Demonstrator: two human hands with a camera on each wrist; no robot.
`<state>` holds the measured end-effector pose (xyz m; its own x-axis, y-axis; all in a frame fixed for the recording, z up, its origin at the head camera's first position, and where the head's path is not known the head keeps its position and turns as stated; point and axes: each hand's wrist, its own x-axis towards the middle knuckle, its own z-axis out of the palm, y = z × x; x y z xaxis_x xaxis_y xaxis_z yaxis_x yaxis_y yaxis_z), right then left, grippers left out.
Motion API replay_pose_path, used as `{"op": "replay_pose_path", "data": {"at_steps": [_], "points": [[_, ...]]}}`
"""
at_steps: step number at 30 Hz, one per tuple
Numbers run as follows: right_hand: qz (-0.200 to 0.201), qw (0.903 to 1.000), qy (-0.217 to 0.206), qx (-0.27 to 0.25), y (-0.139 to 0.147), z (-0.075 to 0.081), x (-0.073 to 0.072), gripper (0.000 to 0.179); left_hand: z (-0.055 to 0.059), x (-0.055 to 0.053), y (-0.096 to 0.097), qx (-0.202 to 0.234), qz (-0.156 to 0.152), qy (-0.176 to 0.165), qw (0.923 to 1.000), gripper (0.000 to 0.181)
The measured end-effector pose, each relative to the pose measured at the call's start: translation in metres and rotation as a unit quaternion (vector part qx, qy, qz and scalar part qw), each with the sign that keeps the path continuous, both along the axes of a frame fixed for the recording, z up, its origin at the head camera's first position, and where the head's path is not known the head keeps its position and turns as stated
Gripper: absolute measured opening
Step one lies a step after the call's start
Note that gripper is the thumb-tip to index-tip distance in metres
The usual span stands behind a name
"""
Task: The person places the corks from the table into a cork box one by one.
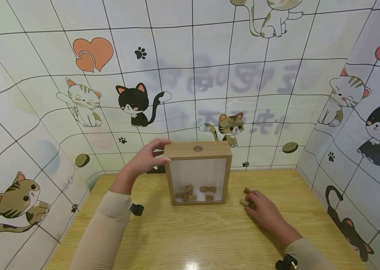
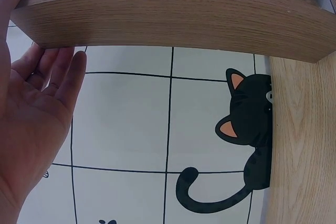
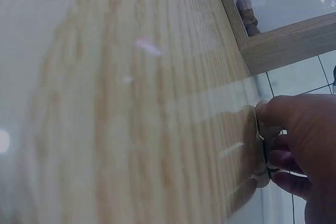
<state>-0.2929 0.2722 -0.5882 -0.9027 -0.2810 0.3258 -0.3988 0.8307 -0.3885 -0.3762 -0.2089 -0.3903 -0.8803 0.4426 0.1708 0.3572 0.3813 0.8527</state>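
A shallow wooden box frame (image 1: 198,150) with a clear front and a round hole in its top stands upright on the table. Several corks (image 1: 209,189) lie at its bottom. My left hand (image 1: 147,157) grips its upper left corner, thumb on the front and fingers behind. In the left wrist view, that hand (image 2: 44,90) reaches round the wooden side panel (image 2: 168,19). To the right of the frame, my right hand (image 1: 264,210) is low at the table, pinching a cork (image 1: 243,202) between thumb and fingers. Another cork (image 1: 247,190) lies by its fingertips.
The light wood table (image 1: 183,232) runs back to a cloth wall (image 1: 176,93) printed with cats and grid lines. Similar cloth hangs along both sides. A black device (image 1: 137,209) is strapped to the left wrist, and another (image 1: 286,261) to the right one.
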Motion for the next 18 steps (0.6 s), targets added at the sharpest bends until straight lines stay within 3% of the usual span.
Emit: {"op": "replay_pose_path", "data": {"at_steps": [8, 18], "points": [[0.0, 1.0, 0.009, 0.004, -0.0038, 0.0, -0.0005, 0.025, 0.0006, -0.0001, -0.0009, 0.002, -0.003, 0.0, 1.0, 0.073], [0.024, 0.9994, -0.026, 0.005, -0.0027, 0.0043, 0.0017, 0.025, 0.0014, -0.0015, -0.0001, 0.004, -0.001, -0.003, 1.0, 0.073]]}}
